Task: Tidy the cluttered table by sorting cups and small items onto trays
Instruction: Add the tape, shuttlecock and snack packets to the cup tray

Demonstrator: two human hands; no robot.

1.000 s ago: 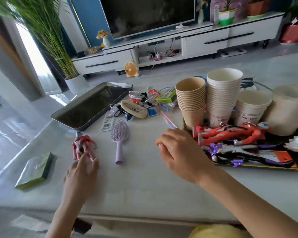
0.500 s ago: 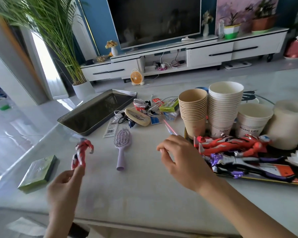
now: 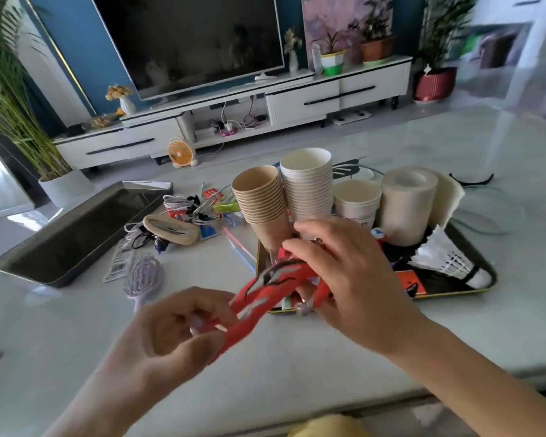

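Observation:
A red and silver toy figure [image 3: 265,291] is held in the air above the table's front, blurred by motion. My left hand [image 3: 167,329] grips its lower end and my right hand [image 3: 344,279] closes around its upper end, just in front of the dark tray [image 3: 454,290] on the right. That tray carries a stack of brown cups [image 3: 260,203], a stack of white cups [image 3: 308,184], a single white cup [image 3: 356,201], a paper roll [image 3: 407,203] and a shuttlecock [image 3: 445,257]. An empty dark tray [image 3: 76,234] lies at the left.
A lilac hairbrush [image 3: 144,279] lies between the trays. Behind it sits a pile of cables, a beige case [image 3: 171,230], cards and small packets. Pink and blue straws [image 3: 238,244] lie by the right tray. A TV stand and plants are beyond the table.
My left hand lifted the red figure off the table and carried it right. My right hand came up and took hold of its other end. The camera view shifted right.

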